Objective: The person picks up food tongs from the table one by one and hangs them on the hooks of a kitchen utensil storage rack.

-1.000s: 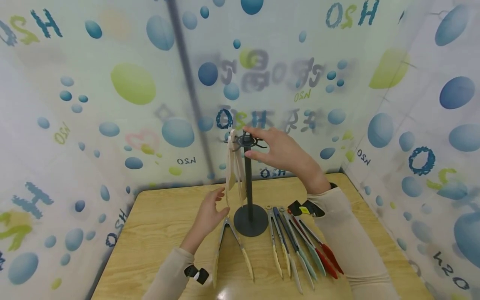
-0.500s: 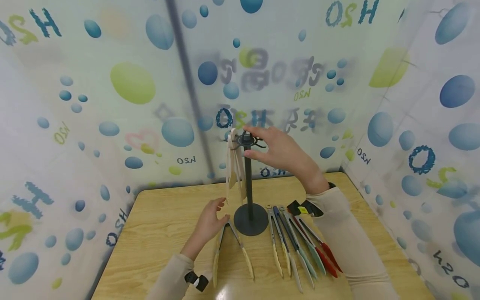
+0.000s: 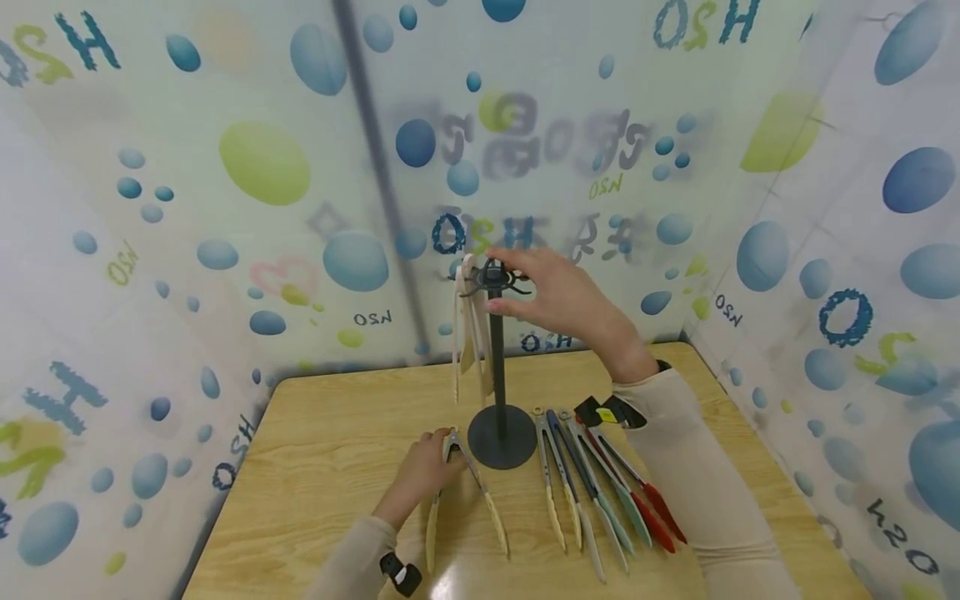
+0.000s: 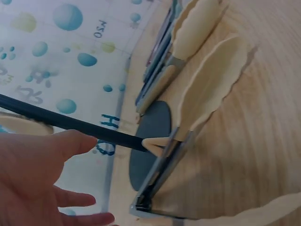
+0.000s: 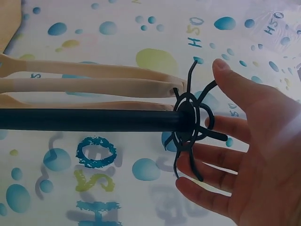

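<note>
In the head view, the left hand (image 3: 426, 467) is at the narrow end of the V-shaped tongs (image 3: 496, 523), which lie on the table (image 3: 337, 467) at seven o'clock from the black stand (image 3: 501, 450); its wrist view shows fingers (image 4: 77, 198) apart, but if they grip, I cannot tell; the right hand (image 3: 558, 292) is wide around the hooks (image 3: 492, 277); pale utensils (image 5: 94, 85) hang there; other tongs (image 3: 632, 517) lie at four o'clock.

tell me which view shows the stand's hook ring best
Right wrist view: the hook ring is largest there. The head view shows it small beside the right hand; left wrist view shows only the pole and base.
</note>
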Motion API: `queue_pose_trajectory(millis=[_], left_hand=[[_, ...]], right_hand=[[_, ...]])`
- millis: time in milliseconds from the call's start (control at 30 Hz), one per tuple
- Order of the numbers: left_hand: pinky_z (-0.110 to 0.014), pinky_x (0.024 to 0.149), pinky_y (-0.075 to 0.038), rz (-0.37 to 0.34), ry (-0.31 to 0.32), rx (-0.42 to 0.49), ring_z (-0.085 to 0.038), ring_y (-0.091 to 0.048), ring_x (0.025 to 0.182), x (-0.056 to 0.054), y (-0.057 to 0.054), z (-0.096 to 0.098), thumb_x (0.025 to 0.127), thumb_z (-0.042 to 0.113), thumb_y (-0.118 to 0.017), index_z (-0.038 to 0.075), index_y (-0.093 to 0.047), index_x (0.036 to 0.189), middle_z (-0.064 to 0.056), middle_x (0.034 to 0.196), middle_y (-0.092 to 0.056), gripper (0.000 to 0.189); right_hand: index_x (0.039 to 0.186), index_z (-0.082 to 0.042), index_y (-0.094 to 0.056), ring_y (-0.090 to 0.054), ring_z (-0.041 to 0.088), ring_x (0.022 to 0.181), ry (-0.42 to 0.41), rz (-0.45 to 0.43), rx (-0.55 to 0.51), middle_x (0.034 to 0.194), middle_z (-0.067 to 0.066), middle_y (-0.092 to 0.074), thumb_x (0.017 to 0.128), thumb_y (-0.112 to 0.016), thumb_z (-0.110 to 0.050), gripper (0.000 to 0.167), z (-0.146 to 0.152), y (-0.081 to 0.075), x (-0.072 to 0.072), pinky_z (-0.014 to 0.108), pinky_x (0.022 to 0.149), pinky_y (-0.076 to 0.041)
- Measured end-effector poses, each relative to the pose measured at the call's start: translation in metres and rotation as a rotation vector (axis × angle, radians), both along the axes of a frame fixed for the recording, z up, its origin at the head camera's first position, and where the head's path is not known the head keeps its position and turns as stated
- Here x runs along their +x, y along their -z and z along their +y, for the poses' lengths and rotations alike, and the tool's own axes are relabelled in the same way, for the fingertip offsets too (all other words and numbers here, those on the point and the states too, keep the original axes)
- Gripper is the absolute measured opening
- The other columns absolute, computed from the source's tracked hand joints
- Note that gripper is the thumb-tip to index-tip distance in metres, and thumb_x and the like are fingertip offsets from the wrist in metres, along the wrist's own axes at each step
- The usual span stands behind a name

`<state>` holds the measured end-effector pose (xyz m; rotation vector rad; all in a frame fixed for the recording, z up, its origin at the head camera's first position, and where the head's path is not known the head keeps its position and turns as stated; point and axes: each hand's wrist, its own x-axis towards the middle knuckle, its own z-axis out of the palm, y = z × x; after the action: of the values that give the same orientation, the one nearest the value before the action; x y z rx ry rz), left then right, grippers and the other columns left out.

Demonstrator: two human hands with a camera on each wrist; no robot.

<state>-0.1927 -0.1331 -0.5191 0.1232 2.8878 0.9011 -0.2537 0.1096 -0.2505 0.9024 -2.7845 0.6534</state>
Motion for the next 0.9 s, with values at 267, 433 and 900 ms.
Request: queue_pose_trajectory(millis=[267,433,900], left_hand=[[-0.057,0.080,-0.054,-0.035,-0.016,-0.112,-0.049,-0.060,0.105,0.003,0.023,0.014,0.085,0.049,-0.073,-0.004,-0.047,0.141,-0.032,0.121,-0.060,0.081],[-0.055,0.071,-0.054,0.011,-0.069,-0.175,-0.045,-0.062,0.097,0.002,0.031,0.024,0.080,0.053,-0.076,-0.005,-0.049,0.138,-0.031,0.109,-0.063,0.086],[-0.047,0.064,-0.054,0.047,-0.153,-0.329,-0.037,-0.061,0.088,-0.001,0.045,0.041,0.080,0.055,-0.075,-0.002,-0.056,0.125,-0.025,0.099,-0.065,0.075]], right_hand=[[0.157,-0.028,-0.029,-0.049,0.028,0.137,-0.129,-0.129,0.042,0.156,0.006,-0.042,0.097,-0.061,-0.043,0.070,0.010,-0.016,-0.009,0.053,0.107,-0.045],[0.158,-0.028,-0.027,-0.051,0.030,0.136,-0.171,-0.179,0.094,0.153,0.008,-0.047,0.100,-0.057,-0.032,0.066,0.013,-0.026,-0.012,0.052,0.104,-0.048],[0.157,-0.028,-0.028,-0.067,0.026,0.103,-0.168,-0.192,0.125,0.144,0.010,-0.055,0.100,-0.059,-0.022,0.065,0.010,-0.034,-0.009,0.039,0.081,-0.054]])
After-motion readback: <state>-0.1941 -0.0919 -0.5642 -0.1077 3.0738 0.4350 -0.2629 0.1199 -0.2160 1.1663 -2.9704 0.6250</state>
